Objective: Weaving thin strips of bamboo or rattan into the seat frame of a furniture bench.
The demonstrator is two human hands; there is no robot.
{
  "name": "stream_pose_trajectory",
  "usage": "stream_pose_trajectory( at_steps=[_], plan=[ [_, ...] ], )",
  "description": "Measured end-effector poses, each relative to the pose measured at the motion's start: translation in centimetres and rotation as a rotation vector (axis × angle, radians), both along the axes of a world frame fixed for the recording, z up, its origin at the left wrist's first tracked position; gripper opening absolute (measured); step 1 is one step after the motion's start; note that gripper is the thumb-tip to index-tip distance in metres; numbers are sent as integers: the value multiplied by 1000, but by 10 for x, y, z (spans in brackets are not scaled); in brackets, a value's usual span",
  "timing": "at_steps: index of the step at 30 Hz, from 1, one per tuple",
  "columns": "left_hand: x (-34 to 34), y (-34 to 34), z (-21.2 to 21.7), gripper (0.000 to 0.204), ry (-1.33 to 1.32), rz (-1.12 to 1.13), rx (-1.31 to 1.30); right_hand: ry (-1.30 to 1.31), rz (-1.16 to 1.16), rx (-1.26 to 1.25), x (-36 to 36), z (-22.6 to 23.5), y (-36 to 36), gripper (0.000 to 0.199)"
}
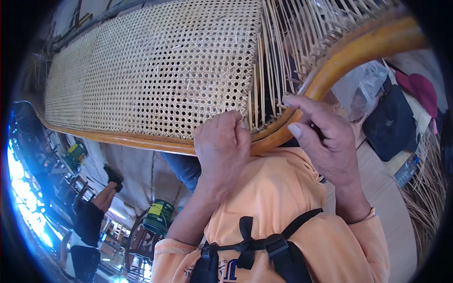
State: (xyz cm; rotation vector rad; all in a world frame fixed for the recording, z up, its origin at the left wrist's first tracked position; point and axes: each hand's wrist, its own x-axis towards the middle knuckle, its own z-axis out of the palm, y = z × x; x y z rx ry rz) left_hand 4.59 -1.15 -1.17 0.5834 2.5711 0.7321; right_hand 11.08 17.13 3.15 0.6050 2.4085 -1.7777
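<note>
A cane panel woven with small holes is set in a curved, varnished wooden frame. Toward its right end the weave stops, and loose cane strands run across a dark opening to the curved rail. My left hand is closed over the near rail at the corner of the weave; whatever its fingers grip is hidden. On the bend of the rail is my right hand, thumb and index finger apart on either side of the wood, its other fingers curled. Nothing shows between that thumb and finger.
To the right lie a clear plastic bag, a dark cloth, a maroon cap, a plastic bottle and a heap of cane strands. A green bucket stands lower left, with another person beyond.
</note>
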Motion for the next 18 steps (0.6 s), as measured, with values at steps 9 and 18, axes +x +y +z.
stream_pose_trajectory(
  at_steps=[9, 18],
  plan=[
    [8, 10, 7, 12, 59, -20, -92, -9, -71, -197, 33, -28, 13, 33],
    [11, 10, 10, 13, 39, -7, -100, 7, -50, -238, 31, -39, 21, 25]
  ],
)
